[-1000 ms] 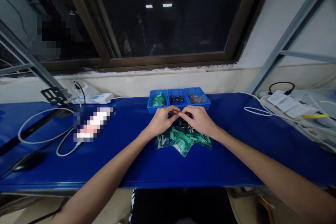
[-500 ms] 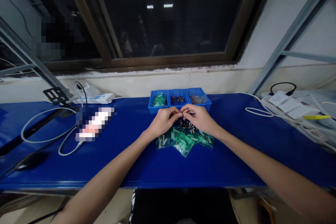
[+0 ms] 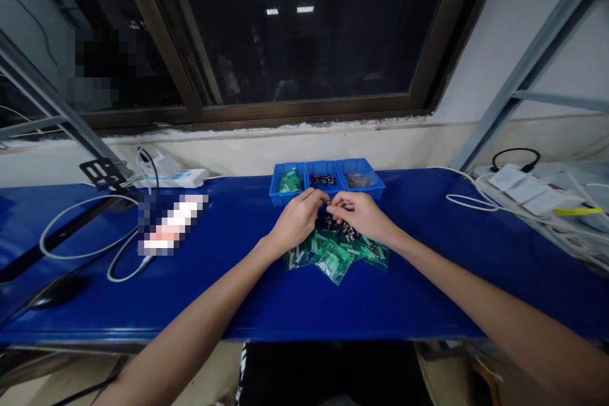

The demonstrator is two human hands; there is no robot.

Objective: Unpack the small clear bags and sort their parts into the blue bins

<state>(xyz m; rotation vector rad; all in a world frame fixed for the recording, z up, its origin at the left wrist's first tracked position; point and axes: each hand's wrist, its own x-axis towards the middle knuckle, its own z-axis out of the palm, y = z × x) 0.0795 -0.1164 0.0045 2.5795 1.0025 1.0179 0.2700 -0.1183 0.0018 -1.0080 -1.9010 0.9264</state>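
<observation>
My left hand (image 3: 299,214) and my right hand (image 3: 358,212) meet above a small pile of dark and silvery parts (image 3: 341,227), fingertips pinched close together. Between them is a tiny piece, largely covered by the fingers and too small to name. In front of the pile lie several green-tinted clear bags (image 3: 333,259) with pale strips inside. Just behind my hands stand three joined blue bins: the left bin (image 3: 280,187) holds green bags, the middle bin (image 3: 321,189) dark and silvery small parts, the right bin (image 3: 371,189) brownish clear bags.
The blue tabletop (image 3: 419,304) runs up to the wall below a window. At left are a blurred-out device (image 3: 174,225) on a white cable, a power strip (image 3: 185,177) and a black mouse-like object (image 3: 59,292). White adapters (image 3: 523,190) and cables crowd the right side.
My left hand has turned slightly, its fingers rising over the tiny piece. The right hand's fingertips have shifted a little. Bags and bins stay in place.
</observation>
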